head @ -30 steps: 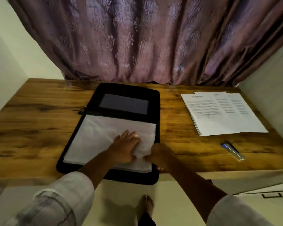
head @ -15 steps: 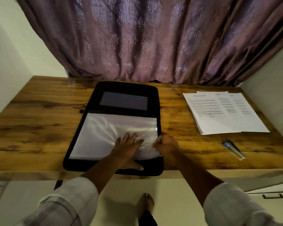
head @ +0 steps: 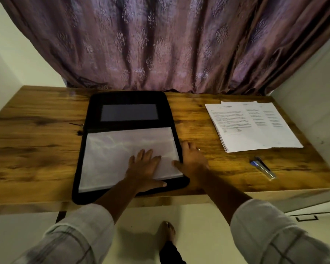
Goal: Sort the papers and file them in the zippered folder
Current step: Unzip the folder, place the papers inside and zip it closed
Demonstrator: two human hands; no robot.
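Observation:
A black zippered folder (head: 129, 98) lies open on the wooden desk (head: 36, 141), with a dark pocket in its far half. A white translucent sleeve (head: 118, 147) covers its near half. My left hand (head: 144, 168) lies flat on the sleeve's right part, fingers spread. My right hand (head: 191, 160) rests at the folder's right edge, fingers extended over the rim, thumb touching the sleeve's corner. A fanned stack of printed papers (head: 251, 126) lies apart on the desk's right side.
A blue and silver stapler (head: 263, 167) lies near the desk's front right, below the papers. A purple curtain (head: 160, 44) hangs behind the desk. White walls close in on both sides. A bare foot (head: 167, 232) stands on the floor under the front edge.
My right hand has opened from a fist and moved further up along the folder's right edge. The left hand stays flat on the sleeve.

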